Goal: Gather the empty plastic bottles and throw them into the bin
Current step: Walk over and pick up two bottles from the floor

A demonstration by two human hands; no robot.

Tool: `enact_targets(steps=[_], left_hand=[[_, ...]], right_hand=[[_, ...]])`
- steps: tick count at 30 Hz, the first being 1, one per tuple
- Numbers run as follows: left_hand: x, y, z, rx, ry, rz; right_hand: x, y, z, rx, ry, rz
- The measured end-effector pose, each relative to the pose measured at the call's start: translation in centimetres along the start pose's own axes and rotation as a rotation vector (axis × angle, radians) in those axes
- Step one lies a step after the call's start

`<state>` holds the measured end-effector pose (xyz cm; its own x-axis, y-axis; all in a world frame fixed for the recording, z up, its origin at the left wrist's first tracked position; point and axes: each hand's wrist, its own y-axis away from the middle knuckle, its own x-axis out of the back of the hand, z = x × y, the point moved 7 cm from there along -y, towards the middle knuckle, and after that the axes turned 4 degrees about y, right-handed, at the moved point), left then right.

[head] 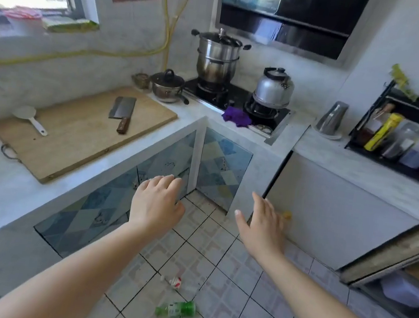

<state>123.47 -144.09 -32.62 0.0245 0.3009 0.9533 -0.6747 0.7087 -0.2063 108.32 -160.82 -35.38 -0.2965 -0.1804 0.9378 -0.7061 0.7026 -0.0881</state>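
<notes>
Both arms are reaching forward, the left hand [157,200] and right hand [261,220] hanging spread and empty, palms down. Below and nearer than the hands, between the forearms, a green bottle [176,309] is lying on its side on the floor tiles [226,282], and just beyond it a clear bottle [177,282] with a red-and-white label is lying too. Neither is being touched; bending and taking one in each hand looks like the tidy way. No bin is showing. Beyond the left hand a small lidded pot [168,87] and a tall steamer pot [217,57] are sitting closed, contents hidden, with a kettle [273,88] beyond the right
</notes>
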Motion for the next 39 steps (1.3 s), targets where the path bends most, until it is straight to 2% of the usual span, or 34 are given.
enact_targets(steps=[5,12,19,28,35,39], left_hand=[[-4.5,-4.7,-3.4,-0.059,0.003,-0.134],[-11.1,-10.7,-7.6,-0.143,-0.002,-0.310],[-22.1,-12.8,-10.7,-0.222,-0.056,-0.512],[-42.0,-8.5,-12.9,-0.255,-0.074,-0.776],[-57.9,-2.5,-16.0,-0.225,-0.122,-0.992],[-65.3,-0.1,-17.8,-0.196,-0.130,-1.051]], right_hand=[[-4.7,-3.8,-1.5,-0.037,-0.003,-0.040],[-12.6,-7.2,-2.3,-0.211,-0.032,-0.098],[-22.8,-5.7,1.9,-0.365,0.007,-0.206],[-41.7,1.2,9.5,-0.376,0.170,-0.537],[-55.2,6.0,13.5,-0.292,0.222,-0.621],[-61.9,7.4,15.2,-0.236,0.230,-0.701]])
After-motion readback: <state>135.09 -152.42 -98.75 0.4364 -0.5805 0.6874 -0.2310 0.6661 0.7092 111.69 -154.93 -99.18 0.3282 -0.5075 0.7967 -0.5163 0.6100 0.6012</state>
